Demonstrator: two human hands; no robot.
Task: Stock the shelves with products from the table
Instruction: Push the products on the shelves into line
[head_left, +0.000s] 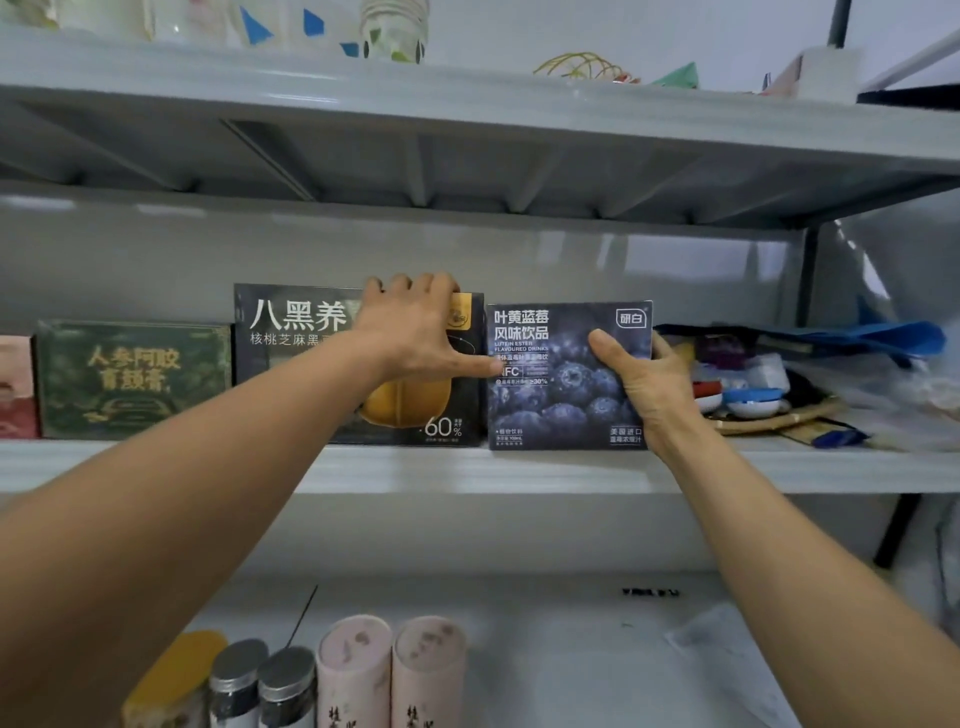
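Note:
A dark blue blueberry drink box (550, 395) stands upright on the middle shelf (467, 467). My right hand (644, 384) grips its right edge, thumb across the front and fingers behind. Beside it on the left stands a black box with a yellow bun picture (291, 332). My left hand (415, 332) lies over the top of that black box, fingers curled over its upper edge and thumb stretched out to touch the blueberry box's left side.
A dark green box (132, 379) and a pink-red box (15, 387) stand further left. A pile of bags and small dishes (779, 384) fills the shelf's right end. Pink tubes (389, 670), dark jars (260, 686) and a yellow item (176, 675) stand on the lower shelf.

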